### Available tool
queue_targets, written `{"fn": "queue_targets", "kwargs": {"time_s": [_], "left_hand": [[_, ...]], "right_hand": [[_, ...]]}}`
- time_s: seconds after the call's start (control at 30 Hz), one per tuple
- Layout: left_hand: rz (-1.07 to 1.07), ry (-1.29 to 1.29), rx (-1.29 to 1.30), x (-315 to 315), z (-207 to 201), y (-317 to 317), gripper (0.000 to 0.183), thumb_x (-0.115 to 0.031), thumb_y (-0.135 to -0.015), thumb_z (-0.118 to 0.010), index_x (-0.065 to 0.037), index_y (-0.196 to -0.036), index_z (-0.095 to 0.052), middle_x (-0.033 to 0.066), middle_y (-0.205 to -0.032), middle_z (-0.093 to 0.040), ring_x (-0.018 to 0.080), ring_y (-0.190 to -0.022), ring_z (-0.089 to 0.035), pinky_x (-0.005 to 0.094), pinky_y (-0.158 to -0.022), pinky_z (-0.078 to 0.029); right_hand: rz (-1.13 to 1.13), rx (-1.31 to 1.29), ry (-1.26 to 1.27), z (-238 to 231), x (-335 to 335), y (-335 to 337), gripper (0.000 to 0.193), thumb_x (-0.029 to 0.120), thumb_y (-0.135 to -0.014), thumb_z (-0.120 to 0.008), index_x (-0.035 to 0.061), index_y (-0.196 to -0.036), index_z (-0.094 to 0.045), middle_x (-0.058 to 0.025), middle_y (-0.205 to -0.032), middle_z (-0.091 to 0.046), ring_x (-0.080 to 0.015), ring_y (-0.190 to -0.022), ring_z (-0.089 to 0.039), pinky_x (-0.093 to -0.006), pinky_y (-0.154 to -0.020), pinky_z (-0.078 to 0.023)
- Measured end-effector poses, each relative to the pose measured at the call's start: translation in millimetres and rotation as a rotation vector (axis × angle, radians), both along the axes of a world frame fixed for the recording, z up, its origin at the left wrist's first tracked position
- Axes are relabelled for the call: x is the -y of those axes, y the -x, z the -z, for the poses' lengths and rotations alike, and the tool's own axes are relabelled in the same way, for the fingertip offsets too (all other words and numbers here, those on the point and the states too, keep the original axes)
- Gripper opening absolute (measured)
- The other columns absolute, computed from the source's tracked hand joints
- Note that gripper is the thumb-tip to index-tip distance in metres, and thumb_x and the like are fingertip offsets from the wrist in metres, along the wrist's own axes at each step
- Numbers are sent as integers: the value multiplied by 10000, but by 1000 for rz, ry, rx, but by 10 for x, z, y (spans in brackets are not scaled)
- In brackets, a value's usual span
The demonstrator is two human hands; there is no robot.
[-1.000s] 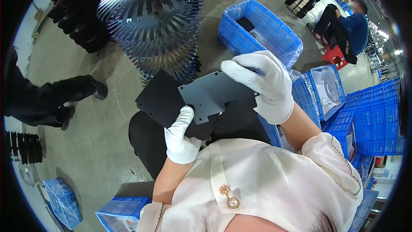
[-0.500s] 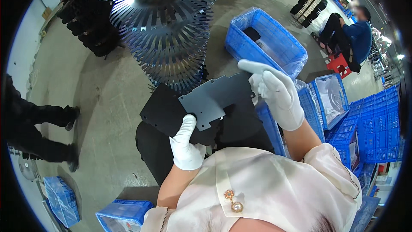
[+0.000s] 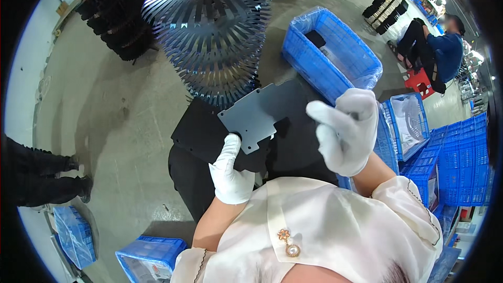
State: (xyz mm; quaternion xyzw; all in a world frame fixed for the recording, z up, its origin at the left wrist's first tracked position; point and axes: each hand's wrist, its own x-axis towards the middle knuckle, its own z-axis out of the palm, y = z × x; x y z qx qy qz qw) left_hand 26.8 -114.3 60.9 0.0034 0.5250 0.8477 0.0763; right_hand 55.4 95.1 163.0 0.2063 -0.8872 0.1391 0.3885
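Observation:
My left hand [image 3: 232, 173], in a white glove, grips a thin grey metal plate [image 3: 257, 112] with small holes and notched edges, its thumb pressed on the near left corner. Under that corner lies a darker flat plate [image 3: 196, 131], reaching out to the left over my lap. Both plates are tilted above my dark-clothed legs. To the right of the grey plate and apart from it, my gloved right hand [image 3: 347, 133] is raised. Its fingers are partly bent but apart, and I see nothing in them.
Ahead stands a tall rack [image 3: 212, 36] hung with rings of shiny metal strips. A lined blue crate [image 3: 335, 52] holds a dark piece. More blue crates [image 3: 456, 162] are stacked at right. One person [image 3: 437, 50] sits at far right; another person's legs [image 3: 52, 178] show at left.
My right hand has come off the plate's right end, moving right and nearer to me, its fingers more bent. The left hand keeps its grip. The other person's legs at left have shifted.

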Motion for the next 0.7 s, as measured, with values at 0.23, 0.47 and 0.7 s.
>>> {"fn": "queue_targets", "kwargs": {"time_s": [0.23,0.47,0.7], "left_hand": [[46,-469,116,-32,-138,-41,406,-175,-966,-554,8,-1328,-524,138,-1225,-631,260,-1125,-630,414,-1004,-505],[-96,-192,17,-14,-47,-27,431,-163,-954,-570,-1,-1349,-513,140,-1283,-600,275,-1185,-593,437,-1041,-469],[-115,-96,-6,10,3,-42,437,-171,-957,-559,-1,-1356,-506,140,-1297,-591,272,-1196,-588,436,-1051,-467]], "right_hand": [[-21,-93,-102,98,208,27,455,166,-526,-762,193,-981,-769,-19,-859,-358,-232,-751,-404,-383,-651,-361],[-15,-93,-107,108,292,58,435,221,-570,-803,200,-1003,-762,2,-885,-394,-227,-809,-426,-391,-693,-363],[-20,-56,-112,123,325,62,421,213,-581,-798,192,-1000,-762,3,-889,-421,-233,-859,-446,-406,-723,-375]]}}
